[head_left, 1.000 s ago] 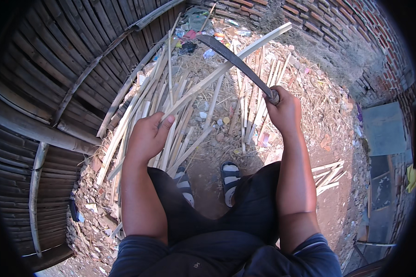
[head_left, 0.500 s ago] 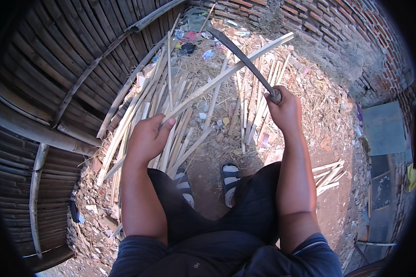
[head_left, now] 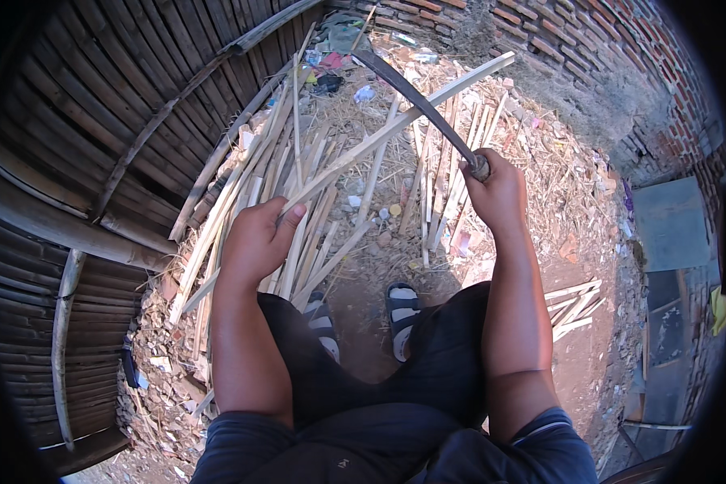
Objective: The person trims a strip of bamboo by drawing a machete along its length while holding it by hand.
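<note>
My left hand [head_left: 260, 240] is closed round the near end of a long, pale wooden strip [head_left: 361, 148], which slants up and away to the right. In my right hand [head_left: 498, 189] is the handle of a machete [head_left: 418, 100] with a long, dark, slightly curved blade. The blade points to the far left and crosses the strip beyond its middle, seemingly against it. My fingers hide most of the handle and the strip's near end.
Loose wooden strips [head_left: 440, 173] lie in piles ahead, and a smaller bundle [head_left: 574, 308] lies to the right. A bamboo wall [head_left: 81, 218] stands left, a brick wall [head_left: 613, 60] far right. Straw and litter cover the ground. My sandalled feet [head_left: 402, 310] are below.
The machete blade has shifted slightly left and toward me along the strip. The strip's far end has risen a little in the view. Both hands keep their holds.
</note>
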Available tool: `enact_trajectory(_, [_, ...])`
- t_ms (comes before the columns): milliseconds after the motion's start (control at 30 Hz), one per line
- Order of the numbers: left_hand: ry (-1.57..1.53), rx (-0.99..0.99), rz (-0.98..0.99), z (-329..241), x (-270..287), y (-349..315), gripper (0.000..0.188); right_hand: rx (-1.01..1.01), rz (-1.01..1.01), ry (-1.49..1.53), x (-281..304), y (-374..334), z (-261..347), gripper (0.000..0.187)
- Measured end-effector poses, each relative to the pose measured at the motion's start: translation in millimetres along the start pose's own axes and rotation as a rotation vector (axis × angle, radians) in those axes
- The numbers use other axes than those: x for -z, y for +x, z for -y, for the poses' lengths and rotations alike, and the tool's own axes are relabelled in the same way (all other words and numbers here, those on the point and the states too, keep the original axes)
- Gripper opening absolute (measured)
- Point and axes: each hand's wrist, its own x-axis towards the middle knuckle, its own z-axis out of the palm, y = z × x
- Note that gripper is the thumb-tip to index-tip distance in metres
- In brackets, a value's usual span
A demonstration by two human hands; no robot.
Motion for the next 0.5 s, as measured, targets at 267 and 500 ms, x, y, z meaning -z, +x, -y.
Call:
enact_trajectory(267, [-0.066, -0.023, -0.007, 10, -6, 1, 0.05, 0.315, 0.152, -0.042, -11, -14, 28, 0.03])
enact_trajectory(500, [-0.111, -0.008, 0.017, 9, -4, 0, 0.052, 0.122, 0.072, 0.002, -5, -4, 14, 0.025])
